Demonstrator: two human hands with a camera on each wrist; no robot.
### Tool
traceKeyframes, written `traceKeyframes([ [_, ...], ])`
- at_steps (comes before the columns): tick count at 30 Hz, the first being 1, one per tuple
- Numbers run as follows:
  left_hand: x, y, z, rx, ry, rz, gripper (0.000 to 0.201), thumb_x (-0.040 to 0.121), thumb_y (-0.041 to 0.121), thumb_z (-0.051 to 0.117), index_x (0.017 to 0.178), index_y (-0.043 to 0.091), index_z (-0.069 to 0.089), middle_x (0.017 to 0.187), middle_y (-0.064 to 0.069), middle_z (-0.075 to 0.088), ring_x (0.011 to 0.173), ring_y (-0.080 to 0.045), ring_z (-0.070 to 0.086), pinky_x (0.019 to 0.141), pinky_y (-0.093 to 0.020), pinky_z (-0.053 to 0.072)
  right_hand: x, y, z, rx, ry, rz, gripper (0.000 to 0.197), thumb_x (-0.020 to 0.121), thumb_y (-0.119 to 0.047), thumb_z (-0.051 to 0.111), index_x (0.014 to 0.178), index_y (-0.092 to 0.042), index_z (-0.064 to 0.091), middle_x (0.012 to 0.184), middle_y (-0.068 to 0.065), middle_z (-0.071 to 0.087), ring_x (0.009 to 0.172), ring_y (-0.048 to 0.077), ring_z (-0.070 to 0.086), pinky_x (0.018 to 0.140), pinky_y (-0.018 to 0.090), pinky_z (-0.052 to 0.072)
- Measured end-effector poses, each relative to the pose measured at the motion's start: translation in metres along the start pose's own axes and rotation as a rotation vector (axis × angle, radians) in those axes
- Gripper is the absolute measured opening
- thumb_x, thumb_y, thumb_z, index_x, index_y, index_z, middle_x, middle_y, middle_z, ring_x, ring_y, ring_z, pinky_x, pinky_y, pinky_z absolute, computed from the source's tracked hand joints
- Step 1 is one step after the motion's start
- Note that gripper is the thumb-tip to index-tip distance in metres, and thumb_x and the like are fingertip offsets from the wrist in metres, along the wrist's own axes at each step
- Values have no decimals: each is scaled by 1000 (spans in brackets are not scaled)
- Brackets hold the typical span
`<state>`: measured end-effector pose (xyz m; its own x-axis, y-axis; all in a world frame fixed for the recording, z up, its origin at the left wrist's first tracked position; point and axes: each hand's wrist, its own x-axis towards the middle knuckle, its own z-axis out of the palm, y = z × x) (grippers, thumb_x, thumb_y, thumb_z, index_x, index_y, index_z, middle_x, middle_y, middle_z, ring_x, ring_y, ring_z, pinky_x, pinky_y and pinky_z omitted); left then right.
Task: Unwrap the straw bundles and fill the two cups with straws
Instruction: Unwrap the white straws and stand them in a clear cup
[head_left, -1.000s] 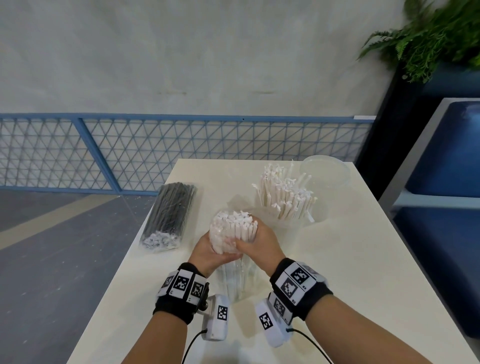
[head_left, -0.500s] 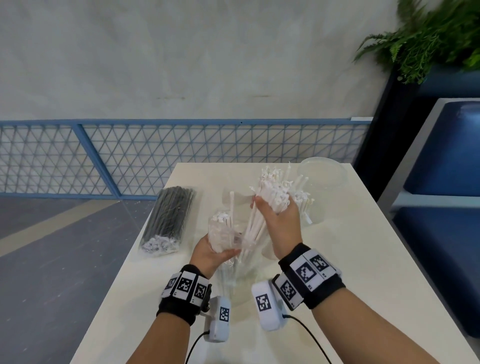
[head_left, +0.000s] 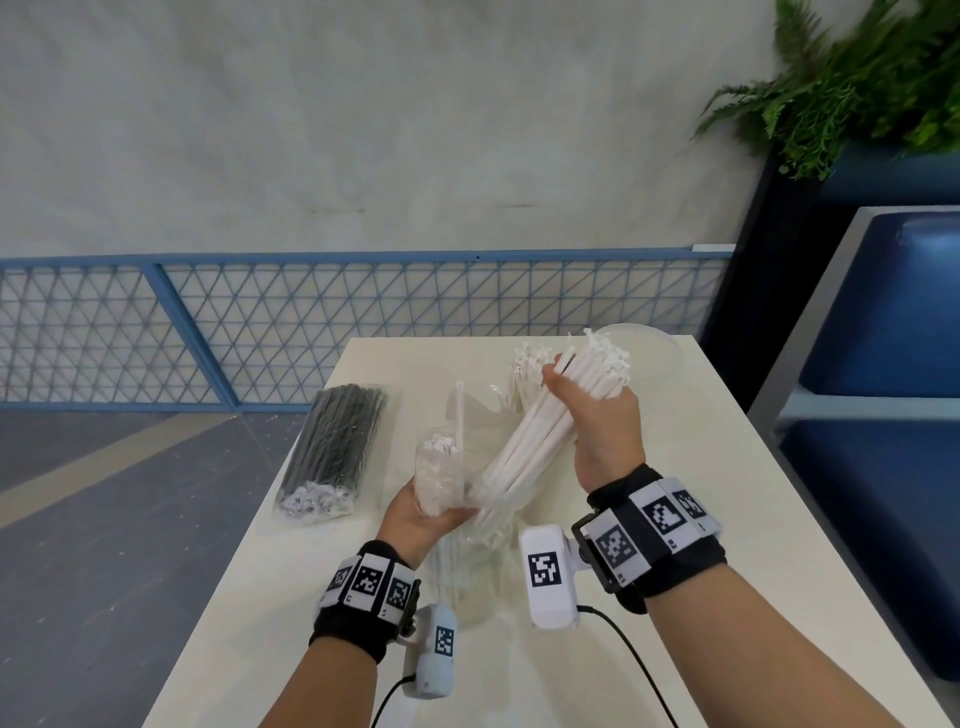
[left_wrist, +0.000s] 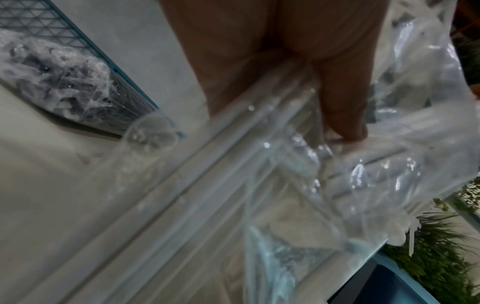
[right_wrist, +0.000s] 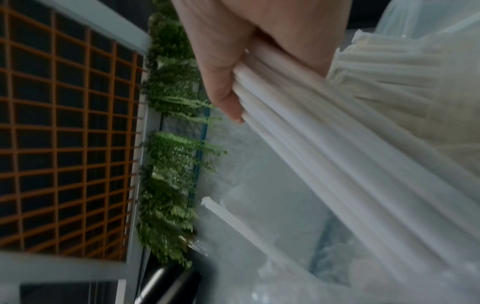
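Note:
My right hand (head_left: 587, 410) grips a thick bunch of white straws (head_left: 524, 452), tilted up to the right with its lower ends still in the clear plastic wrapper (head_left: 467, 566). The grip on the white straws (right_wrist: 324, 144) shows close up in the right wrist view. My left hand (head_left: 431, 512) holds the wrapper, which still contains a few white straws (head_left: 439, 467). Its fingers (left_wrist: 342, 98) press the clear film (left_wrist: 259, 164). Behind my right hand, more white straws (head_left: 524, 364) stand in a mostly hidden cup. A clear empty cup (head_left: 660, 358) sits at the far right.
A wrapped bundle of black straws (head_left: 332, 447) lies on the left of the white table (head_left: 701, 519), and its end (left_wrist: 64, 82) shows in the left wrist view. A blue mesh fence (head_left: 311, 322) runs beyond the table. A blue seat (head_left: 883, 364) stands right.
My right hand has pulled a bunch of white straws up and to the right out of the wrapper. My left hand has stayed low, holding the wrapper.

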<state>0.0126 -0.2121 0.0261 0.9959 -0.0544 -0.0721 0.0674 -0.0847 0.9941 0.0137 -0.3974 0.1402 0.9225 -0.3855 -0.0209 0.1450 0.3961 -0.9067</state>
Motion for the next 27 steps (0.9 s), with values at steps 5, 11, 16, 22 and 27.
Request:
traceKeyframes([
  [5,0,1,1,54,0,15,37,69,7,78,103,10,62,90,1,69,88,-13,65,67,-13,51,-5,-7,-4,-10,-6,-54,9,76,-2,70,73,-9,65,84,10,68,84,21,64,77,33,48],
  [11,-1,5,-5,-40,81,59,30,74,-2,72,102,5,64,87,2,68,71,5,67,68,-10,54,11,-35,-14,241,185,-150,6,81,2,60,83,-4,58,71,2,66,66,15,65,64,25,53],
  [16,0,5,-7,-71,175,88,25,75,0,72,92,15,62,85,2,66,75,-2,64,58,-4,48,18,-47,-19,294,253,-164,4,83,-2,59,82,-5,57,70,2,65,62,12,64,62,24,52],
  [22,1,7,-4,-103,221,117,27,77,-1,71,82,23,60,80,7,65,62,14,62,56,-2,46,15,-68,-10,262,320,-354,16,76,-1,60,91,-3,54,68,3,63,61,15,60,60,26,51],
  [27,4,5,-4,-117,209,105,28,74,-1,73,84,24,64,71,13,72,71,4,67,62,-7,51,12,-64,2,-76,294,-523,27,76,-8,69,101,-5,59,83,-10,60,74,-5,58,74,14,49],
])
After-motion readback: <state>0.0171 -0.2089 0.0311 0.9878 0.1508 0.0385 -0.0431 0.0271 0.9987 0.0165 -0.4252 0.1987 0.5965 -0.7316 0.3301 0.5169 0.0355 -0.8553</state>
